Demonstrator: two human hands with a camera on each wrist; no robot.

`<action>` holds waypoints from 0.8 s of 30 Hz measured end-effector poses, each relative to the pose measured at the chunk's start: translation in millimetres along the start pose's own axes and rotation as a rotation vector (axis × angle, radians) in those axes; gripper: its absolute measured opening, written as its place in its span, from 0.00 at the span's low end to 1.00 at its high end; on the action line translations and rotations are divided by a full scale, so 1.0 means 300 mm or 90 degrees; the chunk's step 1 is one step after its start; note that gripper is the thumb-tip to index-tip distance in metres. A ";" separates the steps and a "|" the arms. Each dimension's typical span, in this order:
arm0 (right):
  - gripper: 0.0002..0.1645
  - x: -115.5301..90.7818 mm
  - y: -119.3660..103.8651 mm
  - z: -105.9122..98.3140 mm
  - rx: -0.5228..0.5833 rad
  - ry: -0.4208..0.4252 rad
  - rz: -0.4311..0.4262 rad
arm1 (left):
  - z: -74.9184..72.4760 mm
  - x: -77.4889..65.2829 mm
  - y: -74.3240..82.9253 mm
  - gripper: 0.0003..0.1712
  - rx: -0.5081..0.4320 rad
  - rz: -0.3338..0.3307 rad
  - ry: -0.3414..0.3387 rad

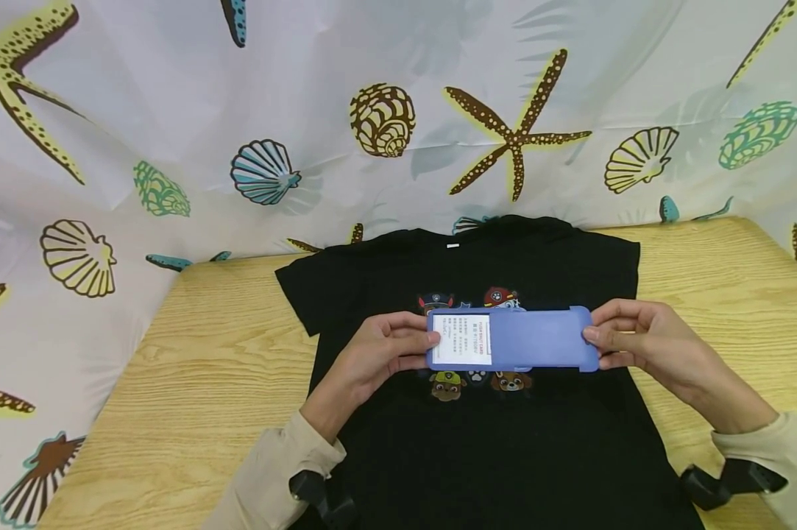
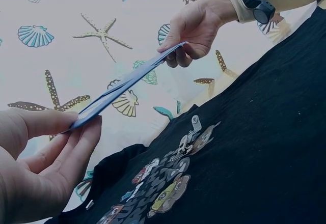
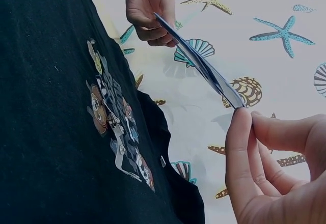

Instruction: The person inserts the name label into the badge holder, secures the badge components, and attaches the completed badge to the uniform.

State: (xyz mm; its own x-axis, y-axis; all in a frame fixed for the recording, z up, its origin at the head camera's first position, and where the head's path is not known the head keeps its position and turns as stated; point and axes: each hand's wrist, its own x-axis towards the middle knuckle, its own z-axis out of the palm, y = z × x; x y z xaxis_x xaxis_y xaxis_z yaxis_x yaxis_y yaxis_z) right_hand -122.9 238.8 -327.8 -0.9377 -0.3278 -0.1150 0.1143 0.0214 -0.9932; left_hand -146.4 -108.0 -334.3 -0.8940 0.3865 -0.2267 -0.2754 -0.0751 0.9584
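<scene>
A flat blue card holder (image 1: 537, 338) is held level above the black T-shirt (image 1: 477, 449). A white printed card (image 1: 461, 340) shows in its left part, and the right part is plain blue. My left hand (image 1: 388, 344) pinches the holder's left end between thumb and fingers. At the opposite end, my right hand (image 1: 656, 346) pinches it the same way. From the side, the holder (image 2: 127, 84) looks thin, with its two layers slightly apart. A small metal clip with a pale strap (image 3: 119, 150) appears over the shirt's print; the holder hides it in the head view.
The T-shirt lies spread on a wooden table (image 1: 193, 353), with cartoon dog faces (image 1: 446, 386) printed on its chest. A white curtain (image 1: 319, 66) with shells and starfish hangs behind and at the left. Both sleeves carry black wrist cameras (image 1: 321, 497).
</scene>
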 end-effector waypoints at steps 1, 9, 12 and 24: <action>0.08 0.000 0.000 0.000 -0.002 0.001 0.000 | -0.002 0.000 0.000 0.16 0.001 0.000 -0.001; 0.07 0.002 -0.003 0.001 -0.010 0.013 0.008 | -0.008 0.002 0.001 0.19 0.003 0.007 -0.004; 0.07 0.002 -0.003 -0.001 -0.006 0.013 0.005 | -0.008 0.000 0.002 0.19 0.003 0.007 0.004; 0.07 0.001 0.002 -0.003 -0.012 0.006 -0.010 | -0.013 -0.003 0.004 0.17 -0.013 0.014 0.008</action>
State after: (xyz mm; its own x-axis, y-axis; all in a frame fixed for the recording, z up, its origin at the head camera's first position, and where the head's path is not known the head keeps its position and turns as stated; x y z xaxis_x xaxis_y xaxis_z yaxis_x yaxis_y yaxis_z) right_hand -123.5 239.7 -328.5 -0.9424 -0.3194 -0.0993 0.0935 0.0334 -0.9951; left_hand -147.2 -111.9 -333.8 -0.9042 0.3730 -0.2081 -0.2628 -0.1016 0.9595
